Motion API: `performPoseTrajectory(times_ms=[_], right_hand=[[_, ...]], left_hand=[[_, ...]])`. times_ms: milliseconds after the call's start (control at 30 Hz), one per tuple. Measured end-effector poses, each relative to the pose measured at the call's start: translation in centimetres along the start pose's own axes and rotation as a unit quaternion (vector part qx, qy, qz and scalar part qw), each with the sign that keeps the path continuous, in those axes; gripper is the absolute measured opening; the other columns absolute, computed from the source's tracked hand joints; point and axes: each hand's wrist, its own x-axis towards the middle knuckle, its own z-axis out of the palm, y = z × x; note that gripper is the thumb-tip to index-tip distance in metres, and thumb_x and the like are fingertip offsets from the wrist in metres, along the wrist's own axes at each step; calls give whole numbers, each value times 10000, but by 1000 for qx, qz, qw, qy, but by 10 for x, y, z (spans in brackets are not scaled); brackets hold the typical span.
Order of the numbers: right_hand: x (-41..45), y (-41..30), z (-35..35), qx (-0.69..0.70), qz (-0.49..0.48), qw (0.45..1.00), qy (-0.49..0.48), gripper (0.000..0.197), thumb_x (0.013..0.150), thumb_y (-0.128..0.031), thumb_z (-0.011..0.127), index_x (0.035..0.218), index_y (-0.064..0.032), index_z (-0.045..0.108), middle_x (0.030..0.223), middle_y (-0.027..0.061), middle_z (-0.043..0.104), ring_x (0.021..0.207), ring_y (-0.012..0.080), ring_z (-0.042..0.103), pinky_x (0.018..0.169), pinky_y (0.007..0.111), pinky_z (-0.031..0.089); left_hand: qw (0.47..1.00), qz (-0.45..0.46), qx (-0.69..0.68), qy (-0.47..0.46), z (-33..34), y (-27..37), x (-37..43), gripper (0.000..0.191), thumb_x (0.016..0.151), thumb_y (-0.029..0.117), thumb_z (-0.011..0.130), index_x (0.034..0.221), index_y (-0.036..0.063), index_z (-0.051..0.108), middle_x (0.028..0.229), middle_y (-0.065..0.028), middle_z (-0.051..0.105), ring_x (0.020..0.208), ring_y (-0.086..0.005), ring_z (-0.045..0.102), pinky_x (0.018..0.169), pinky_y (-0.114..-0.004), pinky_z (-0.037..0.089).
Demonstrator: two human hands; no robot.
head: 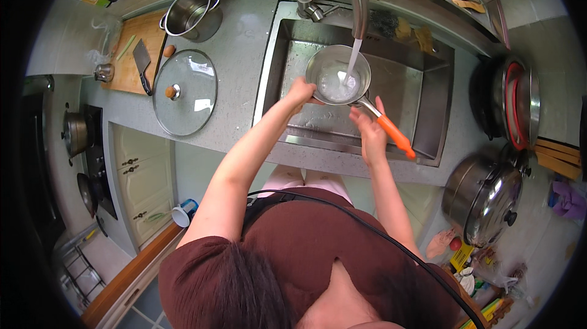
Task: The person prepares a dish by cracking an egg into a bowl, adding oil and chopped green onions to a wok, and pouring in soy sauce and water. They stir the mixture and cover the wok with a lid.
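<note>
Over the sink, my left hand (302, 92) grips the near left side of a small steel saucepan (315, 74), thumb by the rim. Water (353, 60) runs from the curved faucet spout (360, 8) into the pan, where clear, bubbly water covers the bottom. The pan's orange handle (395, 135) points toward me and to the right. My right hand (370, 136) is just below this handle with its fingers spread on both sides of it, slightly blurred; whether it touches the handle is unclear. Beneath the pan lies the wet stainless-steel sink basin (394, 86).
Left on the counter are a glass lid (185, 109), a steel pot (197, 21), an egg (169, 50) and a cutting board (124, 65) with a cleaver (142, 58). A large lidded pot (477, 200) and stacked basins (516, 99) stand right. A black cable (348, 207) crosses my chest.
</note>
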Motion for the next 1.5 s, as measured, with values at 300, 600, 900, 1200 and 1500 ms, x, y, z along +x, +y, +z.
performPoseTrajectory(times_ms=[300, 600, 900, 1200, 1500], right_hand=[[-30, -36, -54, 227, 394, 879, -146, 498, 998, -357, 396, 1354, -8, 399, 914, 113, 600, 608, 166, 558, 537, 285, 476], [-29, -19, -48, 40, 434, 896, -82, 174, 926, -204, 590, 1005, -69, 512, 536, -43, 378, 358, 34, 272, 339, 210, 181], [-51, -25, -53, -46, 384, 921, -52, 193, 901, -99, 552, 1077, -31, 510, 544, -42, 400, 373, 43, 292, 361, 223, 204], [-61, -86, -21, -114, 300, 942, -99, 331, 878, -75, 551, 1197, 9, 520, 596, -39, 441, 463, 28, 377, 397, 192, 262], [-76, -118, 128, -297, 259, 878, -274, 394, 846, -122, 598, 1209, 4, 510, 619, -58, 425, 466, 25, 354, 422, 195, 247]], left_hand=[[983, 0, 175, -53, -38, 32, 26, 262, 805, -38, 493, 1010, -202, 497, 943, -221, 572, 750, -353, 676, 591, -405, 625], [587, 383, 706, 98, -15, 72, 54, 414, 882, 291, 566, 1139, -32, 595, 1210, -133, 588, 1177, -242, 523, 994, -465, 398], [119, 345, 920, 142, 24, 119, 96, 517, 926, 325, 419, 1386, 92, 453, 1570, 11, 178, 1457, -155, 42, 1186, -435, -33], [380, 412, 823, 93, 11, 144, 115, 500, 914, 271, 461, 1389, 120, 420, 1470, -11, 393, 1400, -169, 276, 1157, -440, 174], [648, 536, 477, 256, -160, 127, -140, 449, 860, 182, 589, 1290, 76, 516, 1326, -95, 535, 1328, -264, 400, 1114, -534, 240]])
